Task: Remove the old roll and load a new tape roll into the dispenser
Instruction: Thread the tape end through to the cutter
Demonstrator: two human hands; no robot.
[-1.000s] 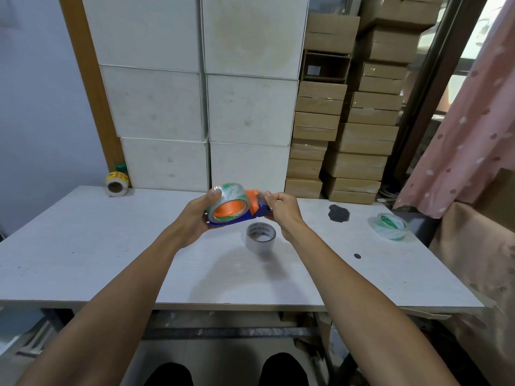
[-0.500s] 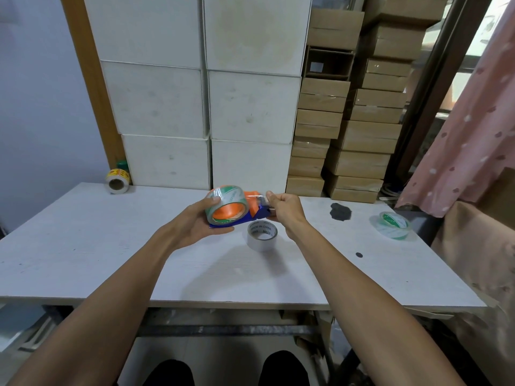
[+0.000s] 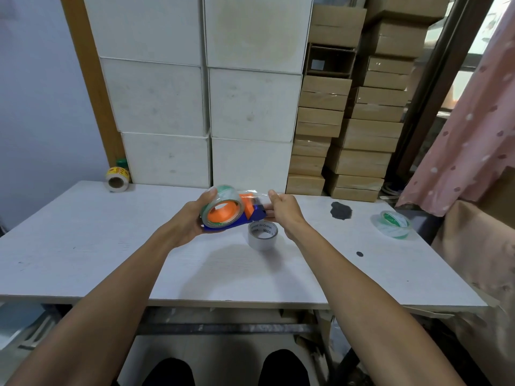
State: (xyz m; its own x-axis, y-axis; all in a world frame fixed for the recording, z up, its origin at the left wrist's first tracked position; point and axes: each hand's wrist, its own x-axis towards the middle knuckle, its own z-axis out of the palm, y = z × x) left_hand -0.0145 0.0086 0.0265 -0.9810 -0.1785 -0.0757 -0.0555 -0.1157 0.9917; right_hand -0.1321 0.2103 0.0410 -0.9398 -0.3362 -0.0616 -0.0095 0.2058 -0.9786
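The tape roll (image 3: 222,207) is round, shiny and see-through, with green marks on its side. It sits on the orange wheel of the dispenser (image 3: 245,215), which has a flat blue plastic base. The left hand (image 3: 192,218) cups the roll from the side and from below, with the thumb lying on top of it. This grip is closed around the roll and the dispenser base, and it holds them up above the desk (image 3: 83,246).

A thin clear strip of tape (image 3: 255,195) runs from the top of the roll across to the right hand (image 3: 282,211). The right hand is curled into a loose fist, with the thumb up at the end of the strip. Its grip is closed at the front end of the dispenser. I cannot tell just how the fingers pinch the tape.

Just under the right grip, a small grey roll (image 3: 262,235) stands on the desk. It has a card ring inside with printed words. Well off to the right of that grip lies another clear roll with green marks (image 3: 395,224). The desk top is white and a bit rough.

Compared with a moment ago, the roll and dispenser are tipped a little more, and the clear strip looks longer between the two hands.
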